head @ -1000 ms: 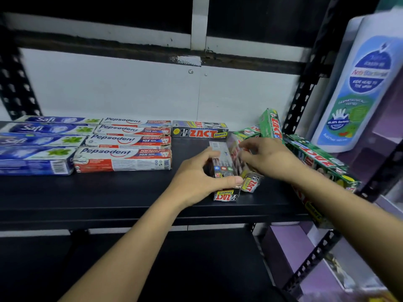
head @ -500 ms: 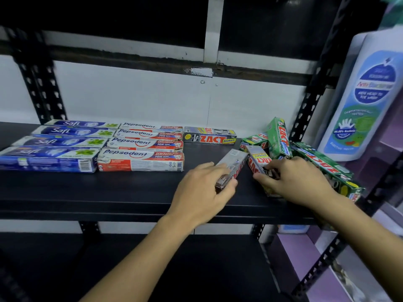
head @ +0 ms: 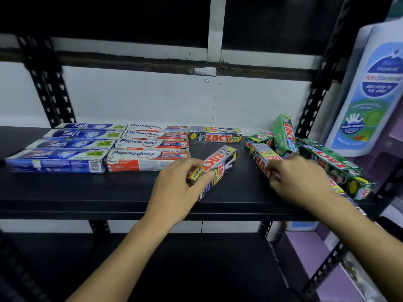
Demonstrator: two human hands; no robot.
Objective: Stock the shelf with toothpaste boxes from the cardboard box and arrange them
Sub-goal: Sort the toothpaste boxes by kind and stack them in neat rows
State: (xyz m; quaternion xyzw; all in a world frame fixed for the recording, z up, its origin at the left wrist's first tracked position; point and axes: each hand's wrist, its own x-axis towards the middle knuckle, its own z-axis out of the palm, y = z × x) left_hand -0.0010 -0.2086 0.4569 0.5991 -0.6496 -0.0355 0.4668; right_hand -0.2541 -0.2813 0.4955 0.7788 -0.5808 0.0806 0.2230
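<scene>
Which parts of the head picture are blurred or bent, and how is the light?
Head view: dim light, the shelf nearly black; the bottle at right is smeared, its print unreadable; both hands are soft; the frame posts lean outward from wide-angle distortion; the Pepsodent boxes read clearly.

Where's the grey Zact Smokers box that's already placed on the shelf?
In the head view, the placed grey Zact box lies flat at the back of the shelf, centre, just right of the Pepsodent boxes.
</scene>
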